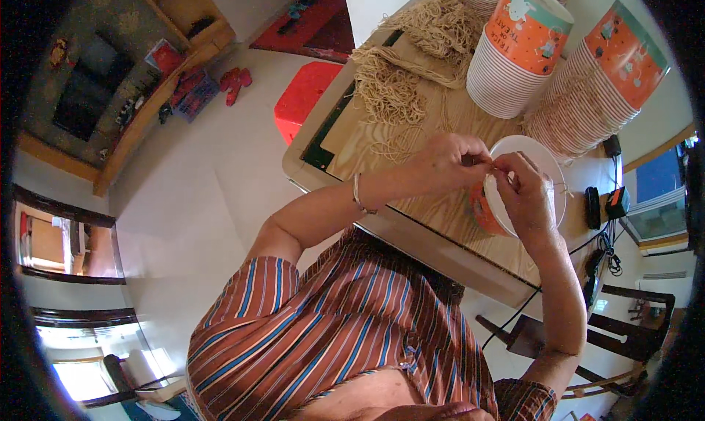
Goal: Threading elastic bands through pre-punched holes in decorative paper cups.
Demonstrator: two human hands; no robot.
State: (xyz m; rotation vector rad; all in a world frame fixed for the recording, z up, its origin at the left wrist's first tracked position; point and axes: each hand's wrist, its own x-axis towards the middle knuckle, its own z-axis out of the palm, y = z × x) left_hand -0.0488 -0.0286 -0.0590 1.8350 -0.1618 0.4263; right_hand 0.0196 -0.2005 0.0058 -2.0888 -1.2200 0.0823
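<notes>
A paper bucket (541,154) with a white inside and an orange printed side sits on the wood-patterned table beneath my hands. My left hand (459,160) is closed in a pinch over its left part, a bracelet on the wrist. Opposite it, the fingertips of my right hand (525,189) pinch too, almost touching the left ones. Between them seems to be a thin piece of beige twine, mostly hidden by the fingers. A loose twine end (565,189) sticks out past the bucket's right rim. Tangled beige twine (389,94) lies on the table beyond my left hand.
Two tall stacks of nested paper buckets, a nearer one (507,72) and a tilted one (587,101), stand at the back right. More twine (440,24) is heaped behind. A red stool (305,98) stands left of the table. Black cables (609,248) hang at the right edge.
</notes>
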